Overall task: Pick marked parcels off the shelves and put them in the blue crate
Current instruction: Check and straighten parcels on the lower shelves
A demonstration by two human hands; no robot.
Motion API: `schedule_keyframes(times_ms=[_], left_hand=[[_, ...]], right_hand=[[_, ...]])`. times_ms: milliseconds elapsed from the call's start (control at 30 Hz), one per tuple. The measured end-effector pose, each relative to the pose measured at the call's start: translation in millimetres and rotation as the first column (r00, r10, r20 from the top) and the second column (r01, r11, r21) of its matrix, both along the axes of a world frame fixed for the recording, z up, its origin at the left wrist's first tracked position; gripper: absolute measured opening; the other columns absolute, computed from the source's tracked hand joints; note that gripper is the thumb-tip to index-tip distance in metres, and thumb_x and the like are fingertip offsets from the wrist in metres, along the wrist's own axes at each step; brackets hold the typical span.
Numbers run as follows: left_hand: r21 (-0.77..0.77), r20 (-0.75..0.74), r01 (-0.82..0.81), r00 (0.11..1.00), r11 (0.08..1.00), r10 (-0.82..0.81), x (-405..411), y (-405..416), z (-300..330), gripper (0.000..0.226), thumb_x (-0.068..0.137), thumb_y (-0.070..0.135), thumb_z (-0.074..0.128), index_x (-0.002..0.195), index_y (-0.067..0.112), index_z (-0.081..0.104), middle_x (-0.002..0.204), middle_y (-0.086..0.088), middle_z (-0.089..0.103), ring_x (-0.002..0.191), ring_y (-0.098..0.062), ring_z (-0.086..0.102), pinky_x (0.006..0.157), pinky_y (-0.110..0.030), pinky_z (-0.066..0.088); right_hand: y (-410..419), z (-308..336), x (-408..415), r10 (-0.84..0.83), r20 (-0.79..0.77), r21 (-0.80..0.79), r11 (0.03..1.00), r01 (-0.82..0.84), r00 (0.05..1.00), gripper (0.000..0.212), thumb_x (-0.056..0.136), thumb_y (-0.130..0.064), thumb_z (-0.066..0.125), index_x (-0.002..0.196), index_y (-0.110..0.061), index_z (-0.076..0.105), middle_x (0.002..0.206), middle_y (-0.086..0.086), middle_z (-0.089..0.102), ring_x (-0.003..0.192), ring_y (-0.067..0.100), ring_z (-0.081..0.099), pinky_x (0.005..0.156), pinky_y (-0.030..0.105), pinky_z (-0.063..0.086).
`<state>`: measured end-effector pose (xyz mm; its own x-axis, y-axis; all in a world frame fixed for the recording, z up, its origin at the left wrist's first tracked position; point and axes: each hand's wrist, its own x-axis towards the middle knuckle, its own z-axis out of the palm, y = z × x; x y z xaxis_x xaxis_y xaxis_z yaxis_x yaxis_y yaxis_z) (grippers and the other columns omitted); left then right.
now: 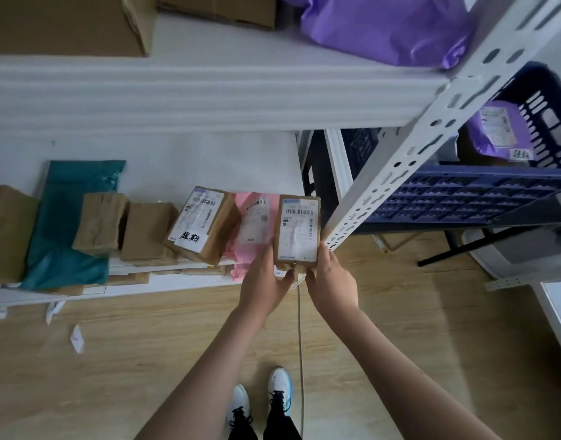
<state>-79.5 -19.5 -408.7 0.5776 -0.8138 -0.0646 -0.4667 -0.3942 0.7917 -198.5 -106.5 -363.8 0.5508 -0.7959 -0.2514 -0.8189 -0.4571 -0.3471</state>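
Both hands held one small cardboard parcel [297, 231] upright at the front edge of the lower shelf [177, 277], its white shipping label facing the camera. The left hand [262, 282] gripped the parcel's lower left corner, thumb curled under its bottom edge, while the right hand [331, 279] clasped the lower right side, fingers wrapped up along that edge. No handwritten mark could be made out on this label.

Just left of the left hand, a pink mailer bag [252, 223] leaned behind the held parcel, touching it. Further left stood a tilted cardboard box [201, 225] whose label carried a white sticker with black handwritten characters. Beyond it sat two plain brown boxes [145, 231], then a teal mailer bag [69, 223] draped over the shelf edge.

Above and to the right of the right hand, beyond the white perforated shelf post [409, 147], the blue crate [546, 112] stood well apart from the held parcel, with a purple bag [498, 131] bearing a label and a handwritten sticker already inside. A blue slatted panel [463, 195] lay below it.

On the upper shelf, far above both hands, rested a large purple bag [384, 27] and cardboard cartons [66, 23]. Below the arms, white trainers [280, 389] stood on the wooden floor [145, 360].
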Motion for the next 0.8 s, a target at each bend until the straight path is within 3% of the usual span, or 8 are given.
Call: schedule_keyframes(times_ms=[133,333,433,600,700,800], left_hand=[[0.041,0.028,-0.007,1.000,0.999,0.006,14,-14,-13,0.075,0.086,0.040,0.073,0.150,0.032,0.036,0.123,0.012,0.064,0.104,-0.010,0.065,0.078,-0.035,0.060],[0.108,0.074,-0.033,0.997,0.994,0.025,19,-28,-19,0.070,0.089,0.033,0.073,0.149,0.030,0.036,0.120,0.009,0.065,0.105,-0.012,0.065,0.083,-0.037,0.060],[0.121,0.061,-0.014,0.998,0.993,0.007,18,-25,-14,0.064,0.089,0.032,0.073,0.144,0.029,0.042,0.123,0.010,0.063,0.105,-0.010,0.065,0.081,-0.037,0.061],[0.116,0.123,-0.046,0.992,0.992,0.031,10,11,16,0.062,0.092,0.035,0.070,0.147,0.024,0.043,0.131,0.012,0.059,0.101,-0.004,0.064,0.081,-0.030,0.059],[0.115,0.133,-0.087,0.989,0.990,0.071,11,52,32,0.061,0.094,0.036,0.067,0.148,0.020,0.043,0.138,0.009,0.056,0.114,-0.006,0.059,0.089,-0.024,0.052],[0.136,0.120,-0.128,0.987,0.982,0.112,16,96,36,0.059,0.094,0.035,0.067,0.148,0.027,0.043,0.141,0.016,0.052,0.121,-0.002,0.053,0.090,-0.021,0.048]], right_hand=[[-12,-12,7,-0.042,0.044,0.029,0.999,0.041,0.998,0.043,0.098,-0.027,0.053,0.136,-0.017,0.038,0.124,0.001,0.058,0.091,0.032,0.065,0.064,0.039,0.049],[-26,-16,13,-0.092,0.061,0.039,0.995,0.090,0.994,0.027,0.098,-0.038,0.053,0.120,-0.022,0.048,0.114,-0.005,0.062,0.093,0.027,0.064,0.066,0.034,0.047],[-24,-15,5,-0.107,0.031,0.017,0.994,0.107,0.994,0.026,0.095,-0.039,0.054,0.117,-0.026,0.051,0.112,-0.007,0.064,0.090,0.025,0.065,0.065,0.033,0.049],[-16,-9,-16,-0.162,-0.062,0.041,0.985,0.165,0.985,0.041,0.093,-0.041,0.057,0.131,-0.029,0.054,0.123,-0.008,0.063,0.098,0.022,0.066,0.067,0.029,0.043],[-2,-8,-24,-0.146,-0.067,0.106,0.983,0.153,0.987,0.036,0.092,-0.043,0.056,0.127,-0.032,0.056,0.117,-0.011,0.066,0.096,0.018,0.066,0.068,0.028,0.046],[17,-3,-22,-0.096,-0.007,0.131,0.987,0.097,0.995,0.036,0.092,-0.042,0.055,0.127,-0.033,0.057,0.116,-0.014,0.067,0.097,0.016,0.066,0.070,0.028,0.047]])
